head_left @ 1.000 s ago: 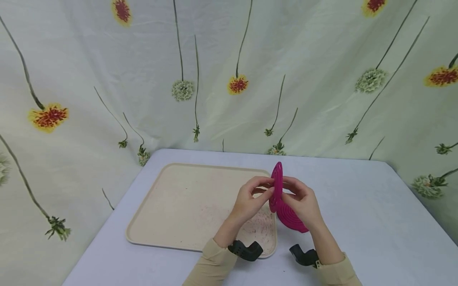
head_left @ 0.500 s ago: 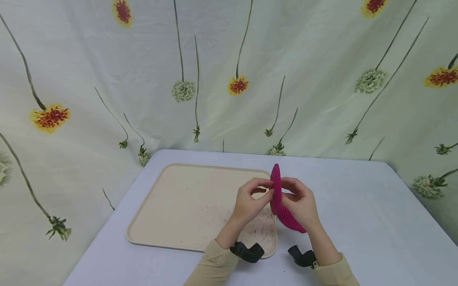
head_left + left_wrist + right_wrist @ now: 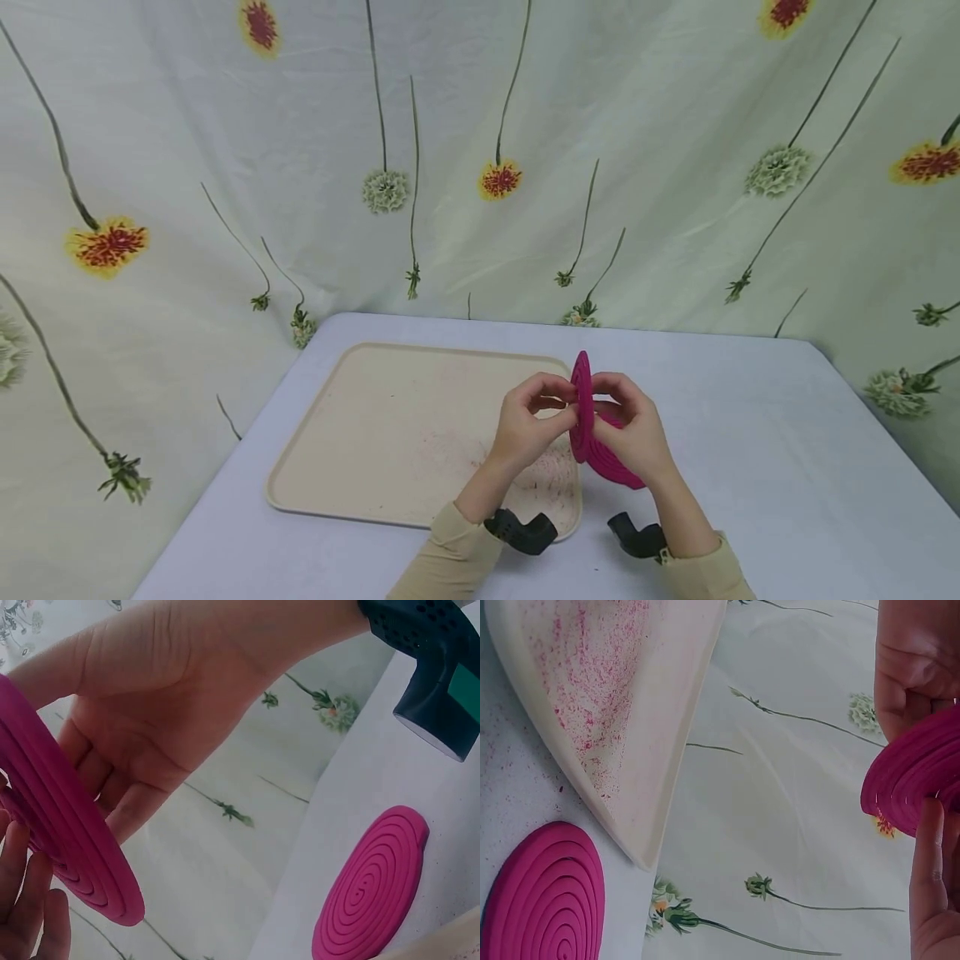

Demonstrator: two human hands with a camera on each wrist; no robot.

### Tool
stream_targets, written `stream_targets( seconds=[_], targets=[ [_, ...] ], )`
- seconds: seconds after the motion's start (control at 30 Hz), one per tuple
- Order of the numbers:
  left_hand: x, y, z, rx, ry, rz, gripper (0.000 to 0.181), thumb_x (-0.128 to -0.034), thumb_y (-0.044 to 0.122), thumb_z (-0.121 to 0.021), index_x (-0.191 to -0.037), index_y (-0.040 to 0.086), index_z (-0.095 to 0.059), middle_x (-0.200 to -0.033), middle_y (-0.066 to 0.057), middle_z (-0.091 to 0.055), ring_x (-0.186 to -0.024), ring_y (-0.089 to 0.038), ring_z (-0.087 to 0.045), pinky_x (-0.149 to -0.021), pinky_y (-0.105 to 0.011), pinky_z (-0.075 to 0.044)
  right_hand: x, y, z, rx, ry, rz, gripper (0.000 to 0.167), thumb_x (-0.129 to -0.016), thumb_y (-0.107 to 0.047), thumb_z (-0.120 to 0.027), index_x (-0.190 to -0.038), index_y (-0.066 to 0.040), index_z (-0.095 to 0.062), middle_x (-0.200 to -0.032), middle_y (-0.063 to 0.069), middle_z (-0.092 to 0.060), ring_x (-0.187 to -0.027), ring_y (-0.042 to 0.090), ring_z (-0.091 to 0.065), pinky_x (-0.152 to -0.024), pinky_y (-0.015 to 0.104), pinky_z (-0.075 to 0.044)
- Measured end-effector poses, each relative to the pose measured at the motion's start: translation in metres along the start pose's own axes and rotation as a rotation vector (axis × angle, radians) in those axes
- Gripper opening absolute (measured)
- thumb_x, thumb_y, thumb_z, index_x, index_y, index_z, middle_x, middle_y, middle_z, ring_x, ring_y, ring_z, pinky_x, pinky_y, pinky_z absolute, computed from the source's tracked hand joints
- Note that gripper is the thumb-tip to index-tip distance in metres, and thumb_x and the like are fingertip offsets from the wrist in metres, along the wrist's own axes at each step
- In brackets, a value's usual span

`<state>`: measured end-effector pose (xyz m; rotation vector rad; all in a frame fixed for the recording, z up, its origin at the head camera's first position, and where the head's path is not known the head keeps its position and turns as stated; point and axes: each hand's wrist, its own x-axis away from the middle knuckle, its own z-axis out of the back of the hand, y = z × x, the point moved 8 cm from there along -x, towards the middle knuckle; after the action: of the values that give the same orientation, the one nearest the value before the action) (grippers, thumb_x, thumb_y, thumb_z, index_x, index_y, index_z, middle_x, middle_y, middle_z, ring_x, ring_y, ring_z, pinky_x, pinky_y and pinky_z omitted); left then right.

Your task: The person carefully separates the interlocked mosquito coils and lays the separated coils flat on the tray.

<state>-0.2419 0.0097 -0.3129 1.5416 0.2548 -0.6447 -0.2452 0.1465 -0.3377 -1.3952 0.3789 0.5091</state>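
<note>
A magenta spiral disc (image 3: 582, 408), coiled like rolled modelling clay, stands on edge between both hands above the table. My left hand (image 3: 534, 419) pinches it from the left side, thumb low and fingers higher. On its right face, my right hand (image 3: 634, 427) grips it in a similar way. The held disc's concentric coils (image 3: 82, 832) show in the left wrist view, with fingertips against them. Beneath the right hand, a second magenta spiral disc (image 3: 613, 468) lies flat on the table, partly hidden in the head view; its spiral (image 3: 555, 900) is plain in the right wrist view.
A beige rectangular tray (image 3: 390, 433) lies on the left half of the white table (image 3: 750, 433). Pink crumbs (image 3: 592, 690) are scattered over the tray's near right corner. A flower-patterned cloth (image 3: 450, 233) hangs behind the table.
The disc's upper edge has come down slightly and its tilt has shifted a little in the fingers. My left thumb sits slightly lower. The second disc and tray have stayed put.
</note>
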Motion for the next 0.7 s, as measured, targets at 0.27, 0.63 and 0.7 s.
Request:
stream_targets(
  seconds=[0.27, 0.63, 0.7],
  targets=[
    [-0.002, -0.026, -0.002, 0.058, -0.013, -0.023, 0.026, -0.0795, -0.011, -0.062, -0.105, -0.011, -0.058, -0.102, -0.026, -0.06, -0.097, -0.04, -0.058, -0.081, -0.046, -0.053, -0.001, 0.001, 0.0, -0.003, -0.037, 0.027, 0.05, -0.07, 0.013, -0.065, -0.117, 0.006, -0.05, -0.102, 0.003, -0.057, -0.097, 0.012, -0.055, -0.084, 0.022, -0.05],
    [-0.003, -0.032, -0.001, 0.075, -0.006, -0.038, 0.032, -0.0798, -0.008, -0.063, -0.111, -0.007, -0.056, -0.11, -0.023, -0.058, -0.103, -0.041, -0.053, -0.086, -0.048, -0.05, -0.002, 0.002, 0.0, -0.034, -0.054, 0.031, 0.051, -0.07, 0.014, -0.064, -0.118, 0.008, -0.048, -0.1, 0.002, -0.056, -0.096, 0.013, -0.053, -0.084, 0.023, -0.051],
    [-0.003, -0.03, -0.001, 0.094, -0.018, -0.036, 0.035, -0.0794, -0.011, -0.062, -0.114, -0.01, -0.054, -0.113, -0.026, -0.057, -0.108, -0.042, -0.052, -0.089, -0.052, -0.047, -0.002, 0.002, -0.001, -0.052, -0.058, 0.032, 0.05, -0.071, 0.014, -0.063, -0.117, 0.009, -0.048, -0.101, 0.001, -0.056, -0.096, 0.013, -0.053, -0.084, 0.023, -0.051]
  ],
)
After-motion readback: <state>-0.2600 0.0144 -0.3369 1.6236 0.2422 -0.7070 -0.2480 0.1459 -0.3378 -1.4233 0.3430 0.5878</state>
